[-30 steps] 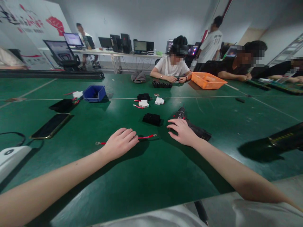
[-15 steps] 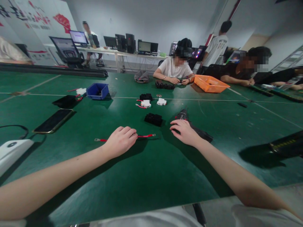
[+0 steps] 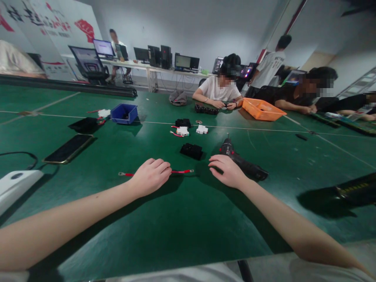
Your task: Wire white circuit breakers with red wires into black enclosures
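A red cable with metal ring ends lies on the green table, its middle hidden beneath my left hand, whose fingers are closed around it. My right hand is curved with its fingers apart and nothing between them. Just beyond and to the right of that hand lies a black and red power drill. A black block rests between and beyond my hands. Farther back are two white connectors, one with short red wires, beside another black part.
On the left are a phone, a black tray, a blue bin and a white device. An orange basket stands near a seated person across the table. A dark cylinder lies at right.
My right hand has shifted slightly toward the left and away from the drill, uncovering more of it. My left hand stays at the cable. The camera view has shifted a little.
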{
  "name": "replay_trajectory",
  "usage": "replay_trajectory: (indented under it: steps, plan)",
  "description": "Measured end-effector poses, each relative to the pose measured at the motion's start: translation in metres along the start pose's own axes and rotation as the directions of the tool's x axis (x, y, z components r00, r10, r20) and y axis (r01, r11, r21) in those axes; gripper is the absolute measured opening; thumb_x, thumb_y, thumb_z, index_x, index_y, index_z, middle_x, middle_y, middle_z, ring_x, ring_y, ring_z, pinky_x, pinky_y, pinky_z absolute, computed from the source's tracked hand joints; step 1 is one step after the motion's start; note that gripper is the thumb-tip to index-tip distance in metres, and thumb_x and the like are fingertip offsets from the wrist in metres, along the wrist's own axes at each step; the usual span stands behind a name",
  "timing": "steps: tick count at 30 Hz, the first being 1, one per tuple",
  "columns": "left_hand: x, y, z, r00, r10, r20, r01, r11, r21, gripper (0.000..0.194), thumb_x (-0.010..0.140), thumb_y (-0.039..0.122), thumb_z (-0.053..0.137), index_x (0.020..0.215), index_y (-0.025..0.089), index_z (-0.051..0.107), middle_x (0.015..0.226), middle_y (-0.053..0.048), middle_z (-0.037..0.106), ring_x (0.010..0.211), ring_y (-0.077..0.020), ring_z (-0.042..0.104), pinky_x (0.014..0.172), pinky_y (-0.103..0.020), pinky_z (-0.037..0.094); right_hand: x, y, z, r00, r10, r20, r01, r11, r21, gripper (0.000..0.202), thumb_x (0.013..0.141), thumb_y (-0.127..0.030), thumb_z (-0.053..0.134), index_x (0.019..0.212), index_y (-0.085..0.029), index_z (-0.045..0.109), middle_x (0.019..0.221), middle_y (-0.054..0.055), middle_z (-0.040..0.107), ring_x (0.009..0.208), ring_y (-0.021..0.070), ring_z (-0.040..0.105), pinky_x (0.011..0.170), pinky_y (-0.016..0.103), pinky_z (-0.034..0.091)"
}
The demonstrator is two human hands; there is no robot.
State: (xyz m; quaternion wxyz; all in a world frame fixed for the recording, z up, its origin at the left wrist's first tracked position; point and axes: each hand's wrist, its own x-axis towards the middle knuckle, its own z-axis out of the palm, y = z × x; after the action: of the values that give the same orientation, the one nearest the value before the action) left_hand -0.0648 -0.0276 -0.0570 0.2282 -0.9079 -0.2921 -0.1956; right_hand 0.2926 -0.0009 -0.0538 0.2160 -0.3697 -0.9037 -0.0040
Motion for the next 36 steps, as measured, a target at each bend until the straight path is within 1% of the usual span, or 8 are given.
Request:
replay_trajectory:
  steps: [2, 4, 9, 13, 22, 27, 33, 36]
  plan:
    - [0.0, 0.0, 0.001, 1.0, -0.001, 0.007, 0.001, 1.0, 0.014, 0.015, 0.098, 0.022, 0.056, 0.102, 0.018, 0.07, 0.105, -0.007, 0.071, 0.093, -0.0205, 0.063, 0.072, -0.036, 0.044, 0.002, -0.011, 0.005, 0.998, -0.055, 0.036, 0.051, 0.994, 0.101, 0.02, 0.099, -0.031, 0.055, 0.111, -0.024, 0.069, 0.126, 0.01, 0.068, 0.126, 0.0266, 0.059, 0.11, 0.049, 0.047]
    - [0.0, 0.0, 0.002, 1.0, 0.0, 0.011, 0.0, 1.0, 0.025, 0.016, 0.098, 0.023, 0.055, 0.103, 0.018, 0.069, 0.106, -0.007, 0.071, 0.094, -0.0207, 0.064, 0.073, -0.036, 0.045, 0.003, -0.018, 0.01, 0.995, -0.06, 0.08, 0.047, 0.988, 0.149, 0.026, 0.099, -0.035, 0.056, 0.12, -0.024, 0.066, 0.136, 0.011, 0.064, 0.133, 0.0275, 0.055, 0.113, 0.051, 0.045]
    - [0.0, 0.0, 0.004, 1.0, -0.016, 0.015, 0.016, 0.999, 0.037, 0.019, 0.098, 0.025, 0.055, 0.11, 0.019, 0.069, 0.107, -0.007, 0.072, 0.093, -0.0213, 0.065, 0.072, -0.037, 0.046, 0.006, -0.017, 0.012, 0.981, 0.024, 0.195, -0.047, 0.992, 0.116, 0.051, 0.1, -0.041, 0.055, 0.147, -0.023, 0.048, 0.162, 0.014, 0.039, 0.15, 0.033, 0.035, 0.119, 0.061, 0.034]
    - [0.0, -0.001, 0.003, 0.999, -0.009, 0.032, 0.007, 0.999, 0.035, 0.02, 0.097, 0.024, 0.056, 0.112, 0.021, 0.07, 0.107, -0.007, 0.072, 0.095, -0.0217, 0.065, 0.073, -0.037, 0.046, 0.006, -0.015, 0.01, 0.961, 0.034, 0.275, -0.058, 0.995, 0.079, 0.055, 0.102, -0.042, 0.05, 0.153, -0.022, 0.042, 0.168, 0.013, 0.026, 0.154, 0.0339, 0.024, 0.121, 0.061, 0.029]
    - [0.002, -0.001, 0.002, 1.0, 0.005, 0.031, -0.006, 0.999, 0.051, 0.018, 0.096, 0.024, 0.058, 0.109, 0.021, 0.071, 0.105, -0.005, 0.072, 0.092, -0.0215, 0.065, 0.071, -0.037, 0.046, 0.0, -0.012, 0.013, 0.984, -0.012, 0.175, -0.006, 0.995, 0.103, 0.045, 0.098, -0.037, 0.056, 0.14, -0.02, 0.056, 0.156, 0.016, 0.046, 0.147, 0.0347, 0.039, 0.117, 0.062, 0.035]
    - [0.001, 0.0, 0.001, 0.999, 0.003, 0.035, -0.005, 0.999, 0.036, 0.017, 0.097, 0.023, 0.057, 0.107, 0.021, 0.071, 0.106, -0.006, 0.072, 0.092, -0.0217, 0.064, 0.072, -0.036, 0.046, -0.006, -0.016, 0.003, 0.991, -0.115, 0.074, 0.105, 0.987, 0.12, 0.025, 0.095, -0.024, 0.059, 0.118, -0.023, 0.067, 0.13, 0.012, 0.066, 0.133, 0.0311, 0.053, 0.111, 0.057, 0.043]
    - [0.001, -0.001, 0.001, 1.0, 0.012, 0.017, -0.012, 0.999, 0.039, 0.017, 0.096, 0.022, 0.058, 0.109, 0.021, 0.07, 0.105, -0.006, 0.071, 0.092, -0.0213, 0.064, 0.072, -0.036, 0.045, -0.009, -0.018, -0.001, 0.995, -0.074, 0.068, 0.065, 0.99, 0.128, 0.022, 0.095, -0.024, 0.057, 0.114, -0.02, 0.068, 0.128, 0.014, 0.063, 0.123, 0.029, 0.06, 0.104, 0.05, 0.053]
    - [0.001, -0.001, 0.001, 1.0, 0.014, 0.015, -0.015, 0.999, 0.038, 0.017, 0.096, 0.022, 0.058, 0.108, 0.021, 0.071, 0.105, -0.007, 0.071, 0.092, -0.0212, 0.064, 0.071, -0.036, 0.046, -0.009, -0.017, 0.001, 0.995, -0.042, 0.089, 0.033, 0.994, 0.104, 0.024, 0.095, -0.026, 0.058, 0.115, -0.019, 0.068, 0.134, 0.016, 0.061, 0.127, 0.0302, 0.059, 0.107, 0.051, 0.052]
